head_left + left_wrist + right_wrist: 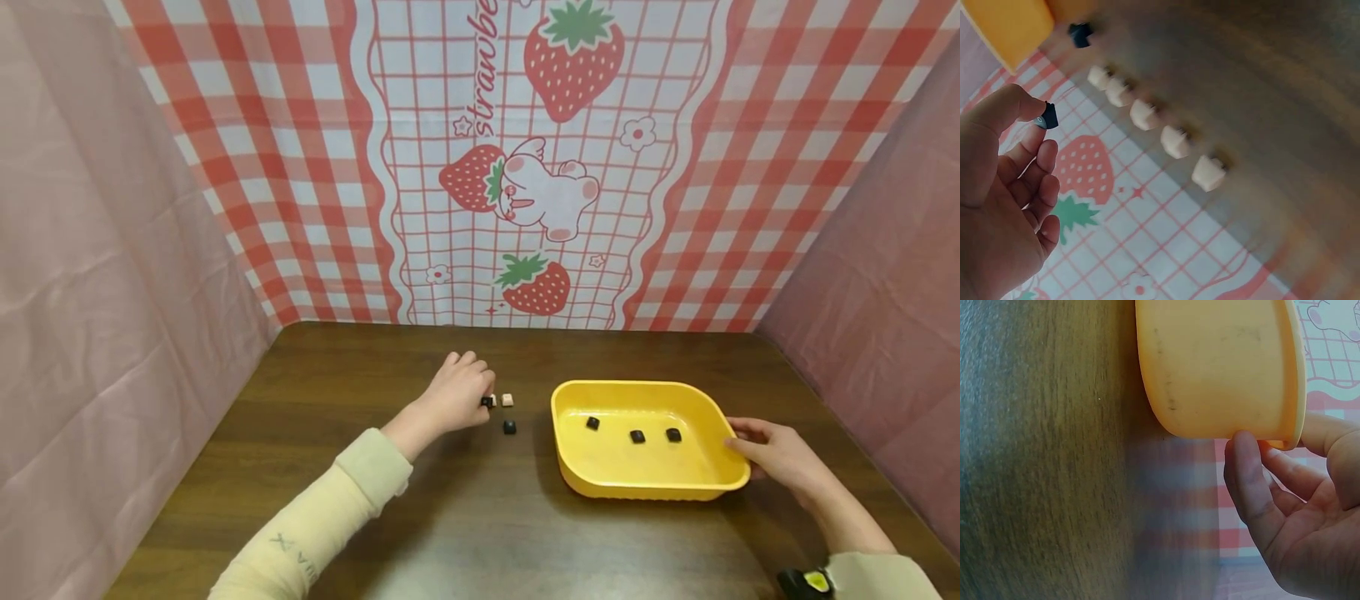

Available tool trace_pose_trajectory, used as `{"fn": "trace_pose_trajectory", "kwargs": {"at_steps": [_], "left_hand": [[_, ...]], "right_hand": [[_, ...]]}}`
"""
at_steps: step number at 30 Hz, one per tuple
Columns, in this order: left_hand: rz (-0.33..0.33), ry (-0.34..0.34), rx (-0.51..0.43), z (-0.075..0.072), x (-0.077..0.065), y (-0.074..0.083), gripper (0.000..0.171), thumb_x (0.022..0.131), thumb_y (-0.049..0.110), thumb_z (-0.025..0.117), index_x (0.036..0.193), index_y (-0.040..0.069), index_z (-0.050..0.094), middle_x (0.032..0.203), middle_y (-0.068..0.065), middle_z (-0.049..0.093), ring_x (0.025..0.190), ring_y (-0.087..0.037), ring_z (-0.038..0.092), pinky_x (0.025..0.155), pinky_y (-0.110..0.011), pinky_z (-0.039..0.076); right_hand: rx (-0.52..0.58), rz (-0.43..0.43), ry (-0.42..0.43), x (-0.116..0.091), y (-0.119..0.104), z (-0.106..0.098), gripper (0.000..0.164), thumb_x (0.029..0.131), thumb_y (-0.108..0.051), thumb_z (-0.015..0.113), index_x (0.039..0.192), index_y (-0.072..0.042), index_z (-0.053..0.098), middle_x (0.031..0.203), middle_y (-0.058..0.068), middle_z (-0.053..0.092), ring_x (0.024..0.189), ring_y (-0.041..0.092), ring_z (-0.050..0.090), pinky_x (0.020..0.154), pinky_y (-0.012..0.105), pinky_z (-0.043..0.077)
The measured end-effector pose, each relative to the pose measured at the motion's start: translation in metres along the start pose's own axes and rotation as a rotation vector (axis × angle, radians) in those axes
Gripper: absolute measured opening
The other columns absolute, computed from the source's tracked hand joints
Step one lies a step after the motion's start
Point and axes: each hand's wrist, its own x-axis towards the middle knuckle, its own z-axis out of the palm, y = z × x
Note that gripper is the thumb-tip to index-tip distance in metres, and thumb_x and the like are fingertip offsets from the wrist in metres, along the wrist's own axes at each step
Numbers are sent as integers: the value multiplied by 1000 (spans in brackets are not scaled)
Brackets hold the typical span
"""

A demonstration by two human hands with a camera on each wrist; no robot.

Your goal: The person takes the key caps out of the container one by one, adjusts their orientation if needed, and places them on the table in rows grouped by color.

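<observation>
My left hand [456, 395] pinches a black keycap [1050, 117] between thumb and index finger, a little above the table. A row of several cream keycaps [1144, 115] lies on the wood near it in the left wrist view; the hand hides most of them from the head view. Another black keycap [510, 427] rests on the table between that hand and a yellow plastic basin [645, 487]. Inside the basin lie three black keycaps [637, 437], spread apart. On the right, my right hand [780, 454] grips the basin's end wall, with the thumb at the rim.
The dark wooden table [450, 533] ends at a red-and-white checked cloth [322, 167] with strawberry prints hanging behind it. Pink cloth [112, 250] hangs at the left side and more at the right.
</observation>
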Motion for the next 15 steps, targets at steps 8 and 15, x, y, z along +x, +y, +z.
{"fn": "trace_pose_trajectory", "kwargs": {"at_steps": [8,15], "left_hand": [[-19,-61,17,17,1,2,23,65,30,74,72,20,54,78,7,54,81,-17,45,72,-32,31],[-24,-161,33,29,6,5,22,69,34,73,72,21,55,81,7,55,84,-16,46,73,-31,31]], "right_hand": [[12,-10,11,0,2,1,61,94,-25,56,133,18,36,111,28,58,71,9,60,61,28,53],[23,-17,9,-1,0,1,60,94,-24,56,133,18,36,111,28,59,70,9,60,61,29,53]]}}
